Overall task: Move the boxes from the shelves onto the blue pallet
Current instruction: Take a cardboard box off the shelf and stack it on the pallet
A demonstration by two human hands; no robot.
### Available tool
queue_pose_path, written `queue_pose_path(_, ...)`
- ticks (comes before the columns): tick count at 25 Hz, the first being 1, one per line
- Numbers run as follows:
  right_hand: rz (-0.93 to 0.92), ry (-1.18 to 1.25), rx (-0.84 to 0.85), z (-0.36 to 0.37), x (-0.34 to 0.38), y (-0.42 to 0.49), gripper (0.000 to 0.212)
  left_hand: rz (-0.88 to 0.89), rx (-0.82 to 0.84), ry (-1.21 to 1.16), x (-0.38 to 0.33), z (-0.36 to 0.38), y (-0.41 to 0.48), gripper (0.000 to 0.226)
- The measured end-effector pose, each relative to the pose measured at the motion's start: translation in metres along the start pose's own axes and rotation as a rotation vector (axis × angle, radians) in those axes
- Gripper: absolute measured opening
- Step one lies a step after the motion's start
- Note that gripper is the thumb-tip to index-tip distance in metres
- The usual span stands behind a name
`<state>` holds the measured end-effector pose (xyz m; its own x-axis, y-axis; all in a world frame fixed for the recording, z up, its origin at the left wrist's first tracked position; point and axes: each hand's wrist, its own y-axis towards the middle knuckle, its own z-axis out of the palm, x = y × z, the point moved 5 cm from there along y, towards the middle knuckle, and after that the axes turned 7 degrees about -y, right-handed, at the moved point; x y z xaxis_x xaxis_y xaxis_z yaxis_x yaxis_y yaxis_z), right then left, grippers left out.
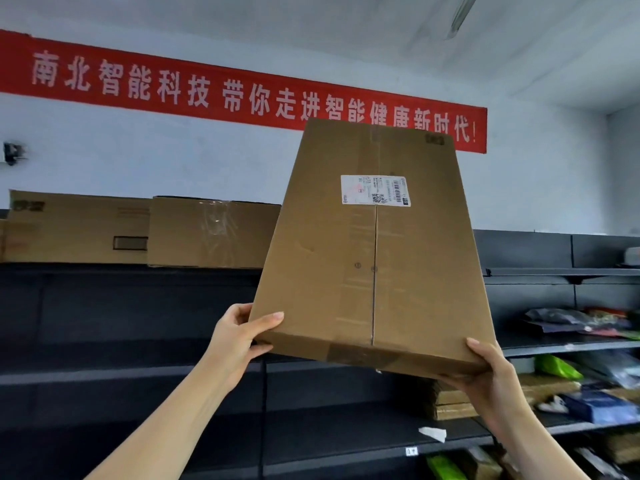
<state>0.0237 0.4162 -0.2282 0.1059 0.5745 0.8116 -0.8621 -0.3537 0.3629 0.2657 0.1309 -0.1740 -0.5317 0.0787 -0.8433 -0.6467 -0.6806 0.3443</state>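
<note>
A large flat cardboard box (374,251) with a white shipping label is held up in front of me, tilted with its far end raised. My left hand (239,337) grips its near left corner, thumb on top. My right hand (491,372) holds the near right corner from below. Two more cardboard boxes stand on the top shelf at the left: a long one (76,226) and a taped one (211,233). The blue pallet is out of view.
Dark metal shelving (138,375) runs across the wall below a red banner (242,95). Shelves at the right (571,344) hold bags and packets. Flattened cardboard (450,403) and a scrap of white paper (433,434) lie on a lower shelf.
</note>
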Motion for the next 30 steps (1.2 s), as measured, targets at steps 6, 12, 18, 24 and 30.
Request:
queue_pose_path(6, 0.082, 0.028, 0.166, 0.067, 0.008, -0.091, 0.044, 0.123, -0.16, 0.056, -0.074, -0.061, -0.112, 0.042)
queue_pose_path(12, 0.151, -0.024, 0.421, 0.17, -0.009, -0.171, 0.046, 0.161, -0.372, 0.107, -0.142, -0.156, -0.233, 0.048)
queue_pose_path(18, 0.28, 0.02, 0.677, 0.329, -0.063, -0.288, 0.062, 0.238, -0.622, 0.181, -0.238, -0.296, -0.36, 0.056)
queue_pose_path(24, 0.399, 0.056, 0.885, 0.55, -0.148, -0.415, 0.038, 0.379, -0.885, 0.223, -0.345, -0.471, -0.468, 0.036)
queue_pose_path(30, 0.512, 0.096, 1.059, 0.752, -0.22, -0.535, 0.025, 0.43, -1.118, 0.293, -0.435, -0.632, -0.545, 0.034)
